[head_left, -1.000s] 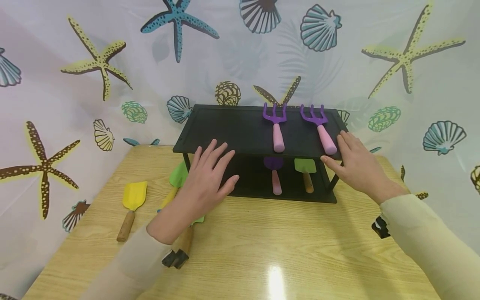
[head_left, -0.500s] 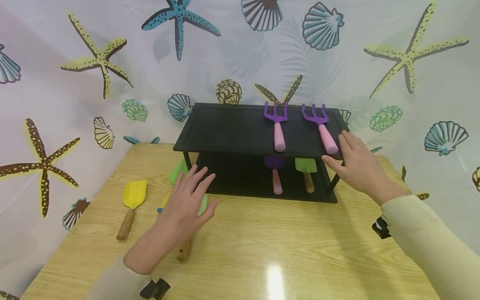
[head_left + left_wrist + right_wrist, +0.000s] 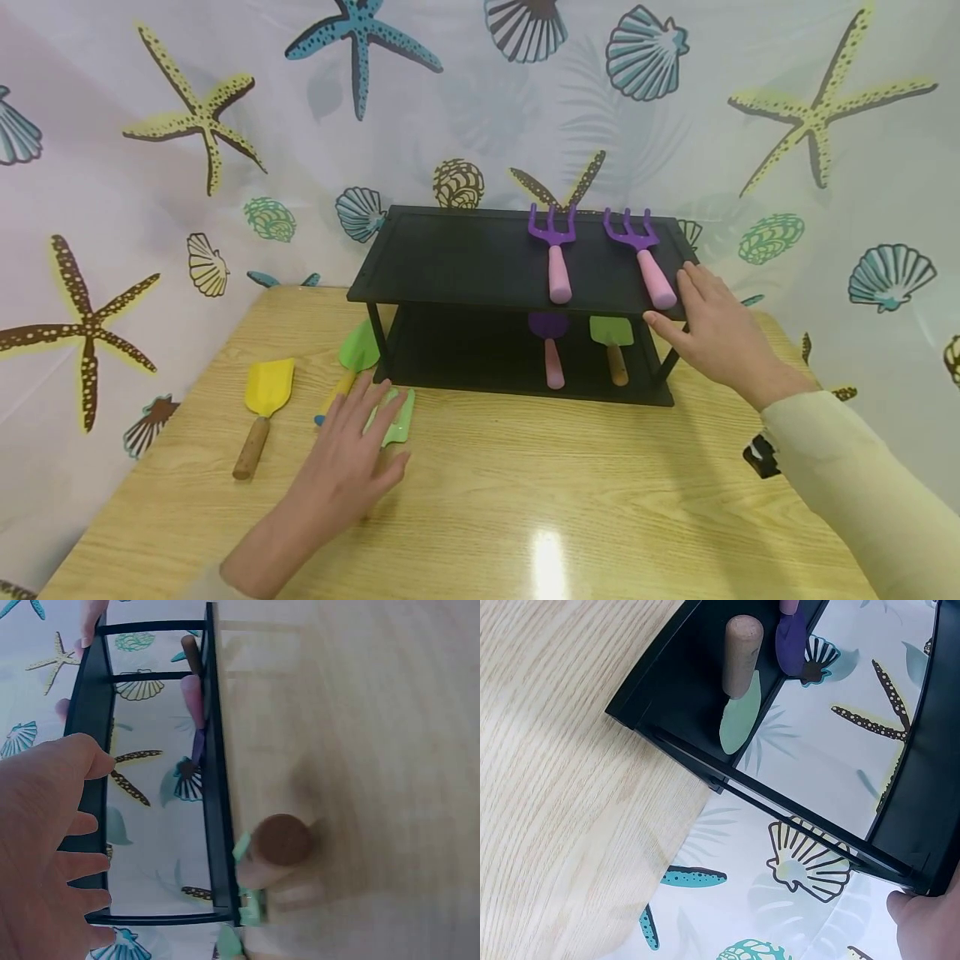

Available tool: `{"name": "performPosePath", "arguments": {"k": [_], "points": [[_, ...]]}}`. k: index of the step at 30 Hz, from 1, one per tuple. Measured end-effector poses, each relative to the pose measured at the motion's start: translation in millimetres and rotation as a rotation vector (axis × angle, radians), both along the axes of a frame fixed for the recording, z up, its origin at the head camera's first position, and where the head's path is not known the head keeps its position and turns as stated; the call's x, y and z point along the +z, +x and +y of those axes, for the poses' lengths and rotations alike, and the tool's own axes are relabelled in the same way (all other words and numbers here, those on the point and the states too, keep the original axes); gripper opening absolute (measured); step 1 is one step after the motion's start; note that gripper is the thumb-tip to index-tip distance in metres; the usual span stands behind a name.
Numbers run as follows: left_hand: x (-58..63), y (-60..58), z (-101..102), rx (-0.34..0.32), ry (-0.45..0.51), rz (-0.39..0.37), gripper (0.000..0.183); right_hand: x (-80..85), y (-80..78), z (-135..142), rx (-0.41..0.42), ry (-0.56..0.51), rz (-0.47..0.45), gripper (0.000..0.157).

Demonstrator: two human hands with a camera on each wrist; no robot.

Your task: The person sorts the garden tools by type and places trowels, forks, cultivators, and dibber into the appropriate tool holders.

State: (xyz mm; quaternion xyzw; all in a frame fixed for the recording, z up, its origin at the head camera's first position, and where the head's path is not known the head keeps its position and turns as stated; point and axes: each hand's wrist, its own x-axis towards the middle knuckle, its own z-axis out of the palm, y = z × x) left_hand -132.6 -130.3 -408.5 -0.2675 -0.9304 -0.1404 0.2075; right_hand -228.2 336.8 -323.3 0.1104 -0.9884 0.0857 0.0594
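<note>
My left hand hovers with spread fingers over a light green garden tool, whose head is partly hidden by the fingers. The wooden handle of that tool points up at the left wrist camera. My right hand rests on the right front corner of a black two-tier shelf, fingers straight on top and thumb at the front edge. Beside its fingertips lies a purple hand fork with a pink handle; a second purple fork is left of it.
A purple trowel and a green shovel with a wooden handle lie on the lower tier. On the wooden table, left of the shelf, are a yellow shovel and a green trowel. A patterned curtain hangs behind.
My left hand has drawn back from the shelf's left front edge, down and left to the light green garden tool. The right hand stays at the shelf corner.
</note>
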Motion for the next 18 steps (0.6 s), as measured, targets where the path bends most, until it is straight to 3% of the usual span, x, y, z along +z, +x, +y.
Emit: {"name": "performPosePath", "arguments": {"k": [18], "points": [[-42.9,26.1,-5,0.042,-0.031,-0.164,0.065,0.5,0.2,0,-0.001,0.000,0.010,0.095]]}}
